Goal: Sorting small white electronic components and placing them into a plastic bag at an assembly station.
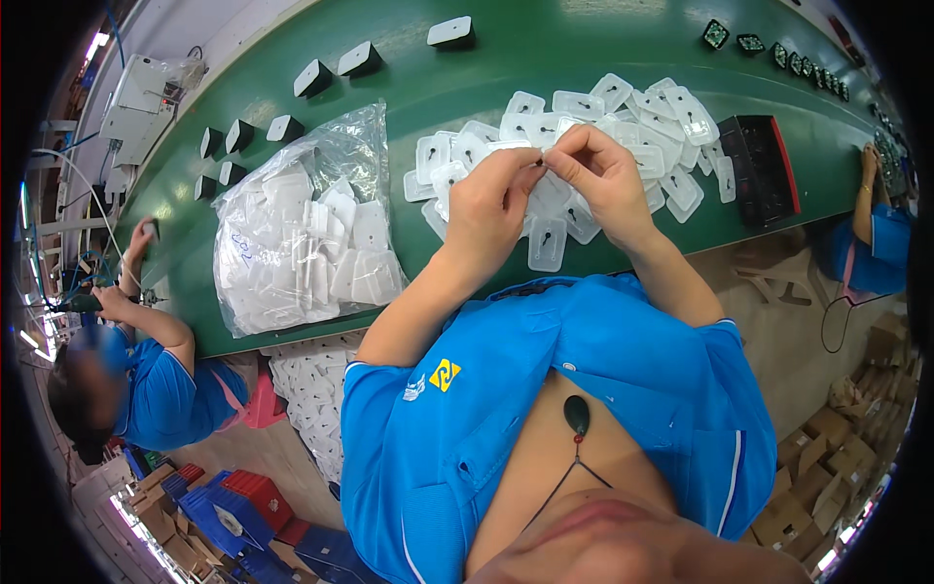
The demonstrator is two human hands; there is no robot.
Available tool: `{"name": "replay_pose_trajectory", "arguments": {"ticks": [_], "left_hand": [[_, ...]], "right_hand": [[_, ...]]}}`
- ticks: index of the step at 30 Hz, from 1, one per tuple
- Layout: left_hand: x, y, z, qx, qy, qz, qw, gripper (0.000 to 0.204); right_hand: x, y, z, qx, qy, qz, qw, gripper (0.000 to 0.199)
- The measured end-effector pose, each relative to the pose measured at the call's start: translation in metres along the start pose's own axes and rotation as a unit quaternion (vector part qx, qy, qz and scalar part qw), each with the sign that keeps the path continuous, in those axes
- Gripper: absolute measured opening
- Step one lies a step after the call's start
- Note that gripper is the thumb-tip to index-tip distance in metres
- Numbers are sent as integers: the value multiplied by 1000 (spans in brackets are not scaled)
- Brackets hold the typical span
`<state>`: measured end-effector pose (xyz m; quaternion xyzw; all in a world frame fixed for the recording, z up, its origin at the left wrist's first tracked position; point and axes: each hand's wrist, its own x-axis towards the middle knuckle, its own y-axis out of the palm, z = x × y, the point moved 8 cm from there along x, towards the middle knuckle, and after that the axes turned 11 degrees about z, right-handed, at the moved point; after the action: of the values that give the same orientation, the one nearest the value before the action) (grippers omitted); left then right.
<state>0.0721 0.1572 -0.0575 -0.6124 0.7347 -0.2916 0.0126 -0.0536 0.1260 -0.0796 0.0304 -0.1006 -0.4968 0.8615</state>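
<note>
My left hand (491,200) and my right hand (603,175) meet fingertip to fingertip above a heap of translucent white plastic covers. Both are closed in a pinch on something small and dark, too little to name. Below and around them lie the rounded rectangular covers (547,243), many with a small black piece at the middle. To the left of my left hand lies a clear plastic bag (302,243) full of similar white parts. A black tray with a red edge (761,170) stands to the right of the heap.
Black-sided blocks with white tops (360,60) stand along the far left of the green table (545,58). Small black housings with green boards (716,35) line the far right. A co-worker (156,380) works at the left, another (880,243) at the right.
</note>
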Motion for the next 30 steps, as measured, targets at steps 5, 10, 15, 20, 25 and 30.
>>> {"name": "replay_pose_trajectory", "arguments": {"ticks": [5, 10, 15, 20, 25, 30], "left_hand": [[-4, -1, 1, 38, 29, 13, 999, 21], [-8, 2, 17, -97, -73, 22, 992, 25], [-8, 6, 28, -254, -152, 2, 955, 27], [-10, 8, 27, -279, -129, -6, 952, 24], [-12, 7, 25, -235, -83, -13, 968, 21], [-11, 4, 21, -154, -49, -13, 987, 20]], "right_hand": [[0, -3, 2, -82, 30, 19, 996, 3], [-3, -2, 11, -194, 1, 19, 981, 2], [-6, 3, 19, -302, -66, -12, 951, 3], [-7, 8, 20, -351, -117, -38, 928, 5], [-7, 8, 19, -342, -114, -46, 932, 8], [-4, 6, 8, -272, -47, -34, 961, 9]]}}
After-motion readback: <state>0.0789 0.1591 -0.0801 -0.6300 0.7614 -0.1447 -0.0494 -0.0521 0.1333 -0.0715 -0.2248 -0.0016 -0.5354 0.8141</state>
